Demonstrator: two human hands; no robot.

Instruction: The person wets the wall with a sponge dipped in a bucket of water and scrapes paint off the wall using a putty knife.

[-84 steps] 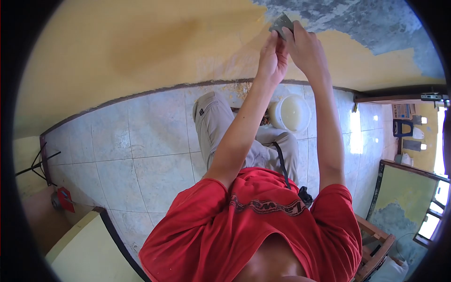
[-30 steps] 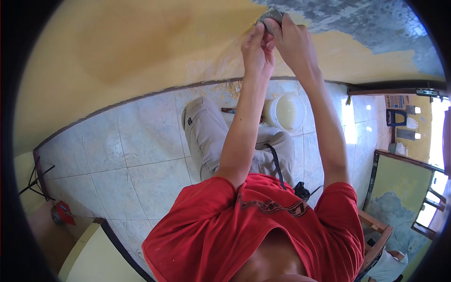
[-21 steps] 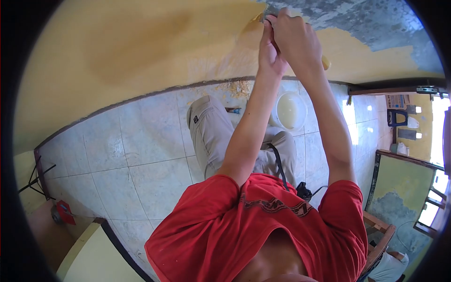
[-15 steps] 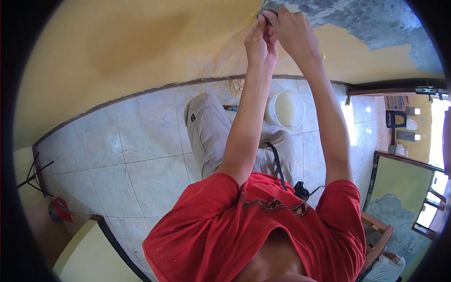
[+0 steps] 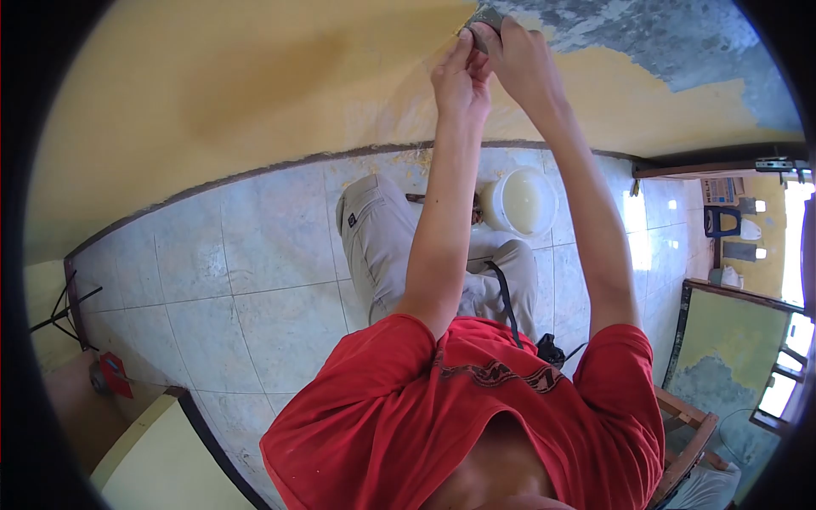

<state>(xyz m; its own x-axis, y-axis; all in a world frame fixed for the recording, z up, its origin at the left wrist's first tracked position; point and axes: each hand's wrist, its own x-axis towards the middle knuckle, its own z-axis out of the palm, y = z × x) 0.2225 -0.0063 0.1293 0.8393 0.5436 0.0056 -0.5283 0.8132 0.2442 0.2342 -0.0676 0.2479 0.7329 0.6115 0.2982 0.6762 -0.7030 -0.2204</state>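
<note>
While both arms stretch up to the far wall, the right hand (image 5: 520, 66) is clamped on the scraper (image 5: 487, 17), thumb across its face, fingers behind. Left hand (image 5: 459, 85) just beside, thumb and fingers pinched on the near left edge of the same scraper. Scraper is up at the wall, right where yellow paint (image 5: 280, 76) meets the bare grey patch (image 5: 671, 42); whether its whole edge touches, I can't tell from here.

Below the hands: yellowish chips (image 5: 416, 160) scattered on the floor along the wall base. Bucket (image 5: 490, 208) upright between the two forearms, pale liquid (image 5: 525, 204) inside. Some handled tool (image 5: 415, 197) lies left of the bucket, partly hidden by the left forearm.

Person sits on the tiles (image 5: 280, 246), grey trousers (image 5: 374, 221), red shirt (image 5: 476, 399). Far left, black stand (image 5: 61, 313), with a red object (image 5: 116, 376) near it. Over right, a wooden frame (image 5: 687, 446) near the shirt; blue stool (image 5: 722, 221) and box (image 5: 722, 191) farther off.
</note>
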